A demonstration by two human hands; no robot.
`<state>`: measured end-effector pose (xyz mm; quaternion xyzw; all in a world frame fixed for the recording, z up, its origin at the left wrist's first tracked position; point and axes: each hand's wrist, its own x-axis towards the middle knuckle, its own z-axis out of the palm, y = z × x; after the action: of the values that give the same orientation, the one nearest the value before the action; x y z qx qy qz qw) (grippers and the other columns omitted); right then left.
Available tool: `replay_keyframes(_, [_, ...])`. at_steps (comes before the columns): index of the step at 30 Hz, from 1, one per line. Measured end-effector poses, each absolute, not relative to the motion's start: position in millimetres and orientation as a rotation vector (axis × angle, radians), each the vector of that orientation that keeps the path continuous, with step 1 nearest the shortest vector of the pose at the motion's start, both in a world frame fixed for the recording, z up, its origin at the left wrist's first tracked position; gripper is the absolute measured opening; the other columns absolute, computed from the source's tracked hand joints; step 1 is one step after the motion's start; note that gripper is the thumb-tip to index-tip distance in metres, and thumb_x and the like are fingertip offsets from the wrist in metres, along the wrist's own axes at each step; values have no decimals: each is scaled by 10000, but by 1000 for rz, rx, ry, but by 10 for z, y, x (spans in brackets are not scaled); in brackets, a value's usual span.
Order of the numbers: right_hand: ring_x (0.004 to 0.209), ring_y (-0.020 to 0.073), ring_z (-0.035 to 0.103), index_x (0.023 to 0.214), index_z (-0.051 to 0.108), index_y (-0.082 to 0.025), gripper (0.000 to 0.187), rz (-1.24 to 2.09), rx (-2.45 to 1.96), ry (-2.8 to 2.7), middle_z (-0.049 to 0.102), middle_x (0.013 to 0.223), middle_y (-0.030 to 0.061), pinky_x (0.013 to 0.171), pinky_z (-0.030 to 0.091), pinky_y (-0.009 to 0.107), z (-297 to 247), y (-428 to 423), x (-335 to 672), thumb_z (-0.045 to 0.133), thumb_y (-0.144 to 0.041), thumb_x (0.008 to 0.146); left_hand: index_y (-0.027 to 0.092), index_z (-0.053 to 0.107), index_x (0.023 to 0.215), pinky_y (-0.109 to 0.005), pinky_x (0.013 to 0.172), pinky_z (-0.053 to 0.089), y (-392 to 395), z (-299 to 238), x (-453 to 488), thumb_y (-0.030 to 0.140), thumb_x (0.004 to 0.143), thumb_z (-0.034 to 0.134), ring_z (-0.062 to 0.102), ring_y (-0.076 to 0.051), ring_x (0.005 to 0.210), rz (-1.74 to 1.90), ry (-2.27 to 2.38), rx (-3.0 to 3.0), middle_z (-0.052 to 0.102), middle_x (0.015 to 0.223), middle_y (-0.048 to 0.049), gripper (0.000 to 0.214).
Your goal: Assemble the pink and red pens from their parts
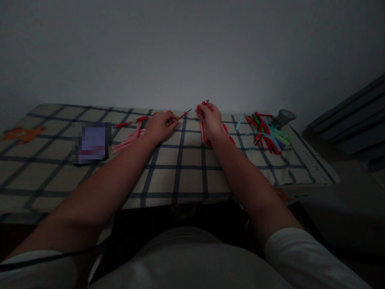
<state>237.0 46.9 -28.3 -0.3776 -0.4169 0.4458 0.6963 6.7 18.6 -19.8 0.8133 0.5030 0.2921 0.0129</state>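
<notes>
My left hand (162, 126) rests at the far part of the table, its fingers pinched on a thin dark red strip (184, 114) that points up and right. My right hand (211, 119) is a little to the right, closed around a small red piece with a grey metallic-looking tip (206, 101); its kind is too small and dark to tell. Pink strips (129, 141) lie beside my left wrist, near slim red pieces (132, 121). More pink strips (202, 131) and red pieces (229, 135) lie under and beside my right hand, partly hidden by it.
A bundle of fuzzy-looking coloured strips (266, 134) lies at the right beside a dark see-through cup (284, 116). A blurred-out rectangular device (93, 142) sits on the left. The checked tablecloth (191, 168) reaches the wall (180, 52). A slatted dark object (355, 116) stands at right.
</notes>
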Motion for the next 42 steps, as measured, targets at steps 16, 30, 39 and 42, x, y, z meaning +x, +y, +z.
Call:
replay_keyframes(16, [1095, 193, 811, 953, 657, -291, 334, 1035, -768, -978, 787, 971, 0, 1056, 666, 367, -256, 459, 2333, 928, -469, 871, 240, 876, 1218, -424, 993, 551, 201, -214, 67, 347, 1023, 747, 719, -309, 1091, 923, 1580, 2522, 824, 1122, -97, 257])
replay_keyframes(30, [1001, 151, 801, 948, 664, -286, 296, 1111, -778, -971, 807, 959, -27, 1058, 670, 322, -268, 448, 2314, 940, -339, 853, 256, 889, 1252, -411, 978, 543, 192, -210, 67, 364, 1032, 732, 738, -314, 1115, 935, 1578, 2539, 852, 1135, -95, 290])
replay_keyframes(39, [977, 134, 784, 928, 665, -280, 228, 1159, -835, -947, 779, 930, -33, 1051, 651, 299, -191, 330, 2235, 881, -214, 898, 271, 887, 1255, -409, 959, 547, 200, -217, 58, 401, 1036, 728, 735, -309, 1095, 948, 1570, 2529, 859, 1149, -94, 300])
replay_keyframes(42, [981, 142, 785, 932, 658, -284, 264, 1155, -832, -966, 778, 940, -31, 1051, 657, 313, -199, 331, 2234, 913, -250, 875, 271, 888, 1260, -417, 965, 547, 191, -208, 66, 401, 1043, 725, 738, -317, 1113, 933, 1588, 2524, 856, 1152, -101, 301])
